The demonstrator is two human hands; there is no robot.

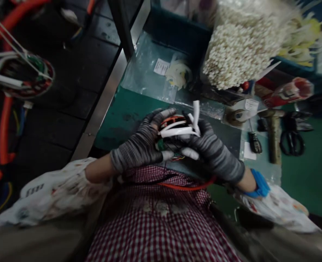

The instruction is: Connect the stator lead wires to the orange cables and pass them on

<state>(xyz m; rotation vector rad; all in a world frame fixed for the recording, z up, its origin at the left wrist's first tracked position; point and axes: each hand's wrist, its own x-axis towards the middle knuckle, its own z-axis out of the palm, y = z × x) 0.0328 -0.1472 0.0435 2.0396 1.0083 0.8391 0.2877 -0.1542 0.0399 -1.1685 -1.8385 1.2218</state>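
Between my two gloved hands sits a motor stator (174, 143) with wire windings, green insulation and white sleeving tubes (177, 131) across its top. One white tube stands up on its far right side. My left hand (147, 142) is wrapped round the left side, its fingertips bent over the rim and its thumb at the near edge. From the right, my right hand (210, 145) grips the other side, with white fingertips at the near edge. An orange-red cable (188, 187) runs close to my checked apron, below the stator. The stator's outer wall is mostly hidden by the gloves.
Beyond the stator lie plastic bags (150, 72) and a large bag of small white beads (240, 47). To the right are a tape roll (235, 116), a hammer (273, 134), a screwdriver (255, 142) and scissors (292, 140). Another wound stator (45, 78) stands at the left.
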